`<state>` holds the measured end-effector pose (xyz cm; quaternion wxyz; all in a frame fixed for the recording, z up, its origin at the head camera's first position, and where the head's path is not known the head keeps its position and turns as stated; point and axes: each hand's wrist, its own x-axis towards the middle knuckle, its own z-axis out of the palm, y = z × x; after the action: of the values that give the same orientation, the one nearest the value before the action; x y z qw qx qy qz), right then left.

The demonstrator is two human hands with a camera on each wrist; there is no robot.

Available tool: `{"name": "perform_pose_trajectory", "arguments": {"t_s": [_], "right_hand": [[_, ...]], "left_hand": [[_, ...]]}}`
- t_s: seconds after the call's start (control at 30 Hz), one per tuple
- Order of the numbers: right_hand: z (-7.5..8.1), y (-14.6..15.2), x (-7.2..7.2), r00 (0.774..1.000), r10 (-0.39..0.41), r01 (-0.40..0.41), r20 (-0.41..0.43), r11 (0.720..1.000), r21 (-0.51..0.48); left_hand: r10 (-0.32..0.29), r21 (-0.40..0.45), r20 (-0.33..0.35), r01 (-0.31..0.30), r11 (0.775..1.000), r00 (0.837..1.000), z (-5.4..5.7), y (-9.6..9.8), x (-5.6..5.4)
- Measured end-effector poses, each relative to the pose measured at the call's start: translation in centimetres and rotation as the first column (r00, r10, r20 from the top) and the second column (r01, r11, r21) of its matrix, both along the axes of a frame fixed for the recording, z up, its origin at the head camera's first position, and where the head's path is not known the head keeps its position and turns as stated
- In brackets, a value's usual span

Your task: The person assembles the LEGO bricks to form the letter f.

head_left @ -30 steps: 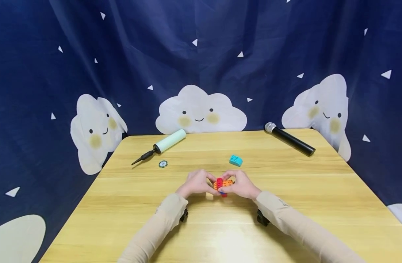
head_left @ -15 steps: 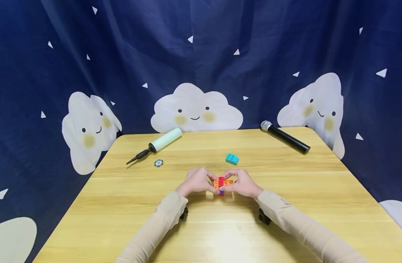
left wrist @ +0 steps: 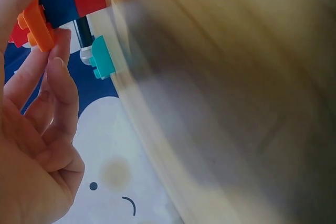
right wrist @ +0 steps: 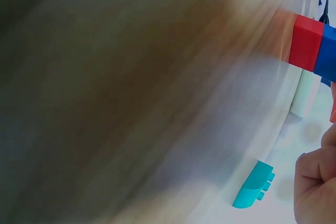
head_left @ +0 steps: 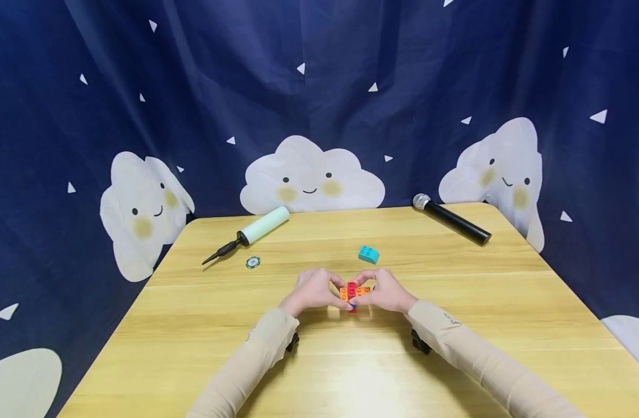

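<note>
Between the two hands stands a small stack of toy building bricks. Its lower part shows a red brick [right wrist: 307, 43] at the base with a blue brick [left wrist: 59, 1] over it. Above those sits an orange layer [left wrist: 39, 27], jutting out to both sides, topped by a red brick [head_left: 352, 288]. My left hand [head_left: 315, 288] pinches the stack from the left, thumb in front and fingers behind. From the right, my right hand [head_left: 384, 293] pinches it the same way, partly covering the orange. Just beyond the hands lies a turquoise brick [head_left: 368, 254] with a curved side.
A pale green hand pump [head_left: 264, 226] with a black nozzle lies at the back left of the wooden table [head_left: 157, 348]. Near it is a round chip [head_left: 253, 262]. A black microphone [head_left: 455, 222] rests at the back right, before a dark blue curtain [head_left: 340, 52].
The stack has turned slightly, its red top brick now lying straighter between the orange ends. Both hands keep their pinch in nearly the same spot. The head view has shifted a little.
</note>
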<state>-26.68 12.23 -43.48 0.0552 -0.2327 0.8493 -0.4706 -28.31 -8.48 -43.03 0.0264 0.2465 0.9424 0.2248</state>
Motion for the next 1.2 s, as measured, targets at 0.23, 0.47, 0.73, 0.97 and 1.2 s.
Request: {"name": "perform_pose_trajectory", "arguments": {"t_s": [0.23,0.47,0.73,0.97,1.2], "right_hand": [[-0.3,-0.2,-0.1,0.999,0.003,-0.002,-0.035,1.000,0.025],[-0.1,0.6,-0.5,0.999,0.032,-0.032,0.022,0.999,0.014],[1.7,4.0,-2.7,0.943,-0.071,0.117,0.324,0.985,-0.126],[0.8,4.4,-4.6,0.827,-0.263,0.351,0.496,0.932,-0.092],[-0.2,3.0,-6.2,0.780,-0.304,0.422,0.547,0.901,-0.102]], "left_hand": [[0.033,0.004,-0.027,-0.033,0.999,0.999,0.2,-0.1,0.3],[0.026,0.008,0.006,-0.026,1.000,1.000,0.2,-0.2,0.2],[0.035,-0.003,0.023,-0.035,0.999,0.999,0.5,-0.2,0.1],[0.013,0.007,0.013,-0.013,1.000,1.000,0.2,0.0,0.2],[-0.009,0.013,0.004,0.009,1.000,1.000,-0.4,0.4,0.6]]}}
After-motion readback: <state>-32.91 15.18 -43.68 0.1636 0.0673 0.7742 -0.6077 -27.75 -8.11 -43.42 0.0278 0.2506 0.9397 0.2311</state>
